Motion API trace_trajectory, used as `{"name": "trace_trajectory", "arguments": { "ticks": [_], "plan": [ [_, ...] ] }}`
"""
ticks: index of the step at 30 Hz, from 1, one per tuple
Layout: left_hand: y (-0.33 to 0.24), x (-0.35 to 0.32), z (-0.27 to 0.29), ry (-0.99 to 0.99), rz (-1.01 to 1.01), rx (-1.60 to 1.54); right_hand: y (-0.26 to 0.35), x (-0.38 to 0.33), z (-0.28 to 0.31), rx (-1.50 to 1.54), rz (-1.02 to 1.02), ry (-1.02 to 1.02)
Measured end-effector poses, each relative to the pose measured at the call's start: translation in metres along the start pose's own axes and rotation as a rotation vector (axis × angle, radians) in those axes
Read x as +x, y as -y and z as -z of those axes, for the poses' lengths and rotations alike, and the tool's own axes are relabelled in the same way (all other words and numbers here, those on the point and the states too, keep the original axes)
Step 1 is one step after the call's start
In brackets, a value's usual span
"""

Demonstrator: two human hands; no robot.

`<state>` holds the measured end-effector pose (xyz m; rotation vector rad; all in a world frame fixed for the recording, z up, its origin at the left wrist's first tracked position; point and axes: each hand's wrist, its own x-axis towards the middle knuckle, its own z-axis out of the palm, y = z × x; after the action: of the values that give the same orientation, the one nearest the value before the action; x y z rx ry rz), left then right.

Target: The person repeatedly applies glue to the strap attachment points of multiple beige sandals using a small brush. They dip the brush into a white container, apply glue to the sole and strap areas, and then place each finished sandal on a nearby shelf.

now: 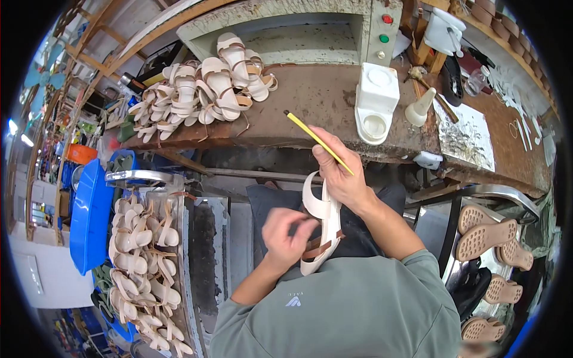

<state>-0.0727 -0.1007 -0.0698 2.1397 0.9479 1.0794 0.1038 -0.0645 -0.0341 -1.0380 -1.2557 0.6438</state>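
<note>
A cream sandal (327,230) with a brown strap at its heel stands on end over my lap. My right hand (343,173) is closed around its upper part. The same hand also holds a slim yellow stick with a dark tip (316,138), which slants up to the left; whether it is a brush or a pencil I cannot make out. Beside the sandal's left edge is my left hand (285,235), blurred by motion. Its fingers are curled, with thumb and forefinger drawn together near the brown strap; anything between them is too blurred to see.
Cream sandals (221,83) are heaped on the workbench (304,89), with more on the rack (143,256) at left. A white dispenser (377,101), a cone-tipped bottle (421,107) and a stained sheet (468,134) occupy the bench's right side. Tan soles (486,238) lie at right.
</note>
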Motion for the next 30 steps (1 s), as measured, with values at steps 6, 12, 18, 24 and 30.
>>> {"name": "trace_trajectory", "arguments": {
  "ticks": [6,12,18,24,30],
  "plan": [
    [0.014,0.008,-0.042,0.441,0.791,-1.315,-0.02,0.006,-0.003,-0.015,-0.076,-0.019],
    [0.021,0.023,-0.07,0.266,0.968,-1.495,-0.049,0.019,0.015,-0.156,-0.061,-0.088],
    [0.023,0.061,-0.078,0.114,0.964,-1.284,-0.062,0.033,0.065,-0.122,-0.05,-0.344],
    [0.017,0.081,-0.082,0.038,0.897,-1.49,-0.087,0.076,0.164,0.159,-0.236,-0.729],
    [0.026,0.095,-0.078,0.143,1.027,-1.531,-0.087,0.045,0.169,-0.018,-0.364,-0.599]
  ]
}}
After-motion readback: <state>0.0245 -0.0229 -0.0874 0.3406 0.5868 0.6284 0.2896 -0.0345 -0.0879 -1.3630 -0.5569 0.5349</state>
